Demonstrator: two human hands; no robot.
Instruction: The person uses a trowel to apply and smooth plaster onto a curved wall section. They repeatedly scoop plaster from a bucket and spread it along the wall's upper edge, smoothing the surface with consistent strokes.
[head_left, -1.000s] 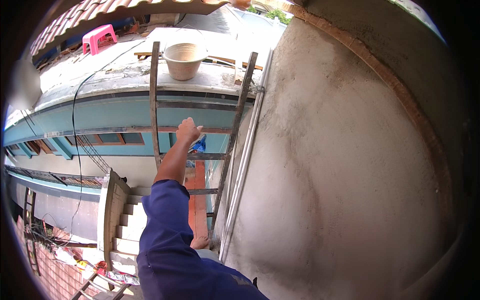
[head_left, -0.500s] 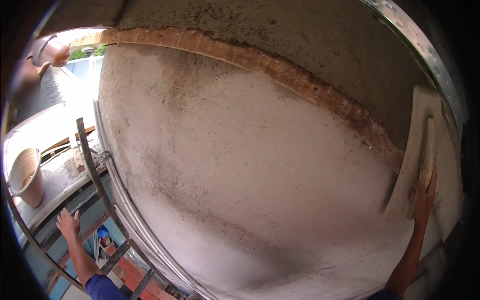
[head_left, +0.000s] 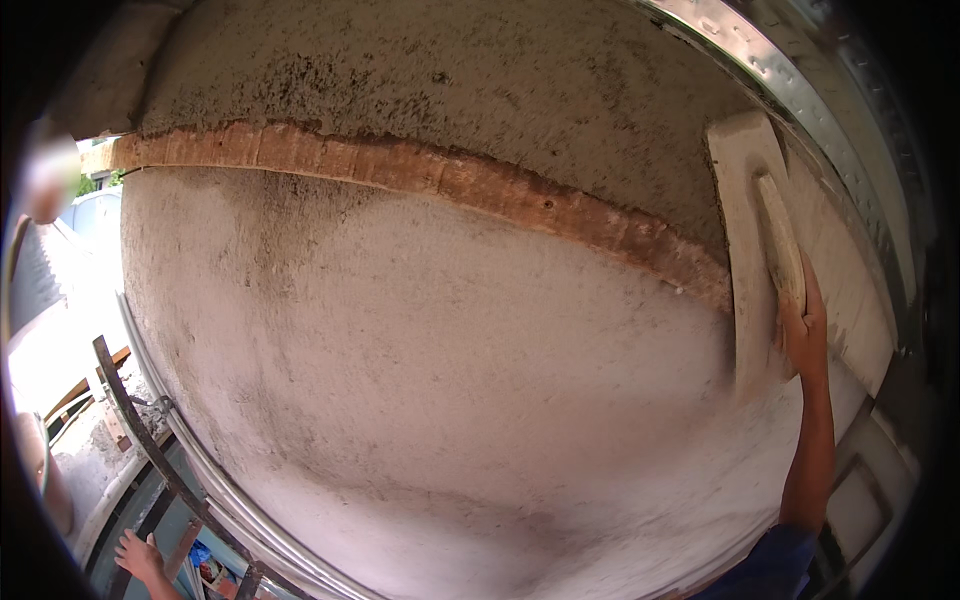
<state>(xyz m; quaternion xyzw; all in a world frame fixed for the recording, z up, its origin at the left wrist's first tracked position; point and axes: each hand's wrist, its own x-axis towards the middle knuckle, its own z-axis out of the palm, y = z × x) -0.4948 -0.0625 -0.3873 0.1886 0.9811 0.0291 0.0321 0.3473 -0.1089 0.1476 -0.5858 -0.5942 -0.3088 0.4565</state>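
Note:
My right hand (head_left: 805, 335) grips the handle of a pale wooden plaster float (head_left: 748, 250), pressed flat against the rough grey plastered wall (head_left: 480, 340) at the right. A band of exposed reddish brick (head_left: 450, 180) runs across the wall above the fresh plaster, and the float's upper end overlaps it. My left hand (head_left: 140, 555) is low at the bottom left, on a rung of the metal ladder (head_left: 125, 400).
A metal pipe (head_left: 200, 470) follows the wall's lower left edge beside the ladder. A metal frame (head_left: 800, 90) curves along the top right. Far below at the left lie a concrete ledge (head_left: 90, 460) and blue building parts.
My view has swung from the ladder and the ledge below onto the wall. My right hand with the float has come closer and sits higher on the wall, over the brick band.

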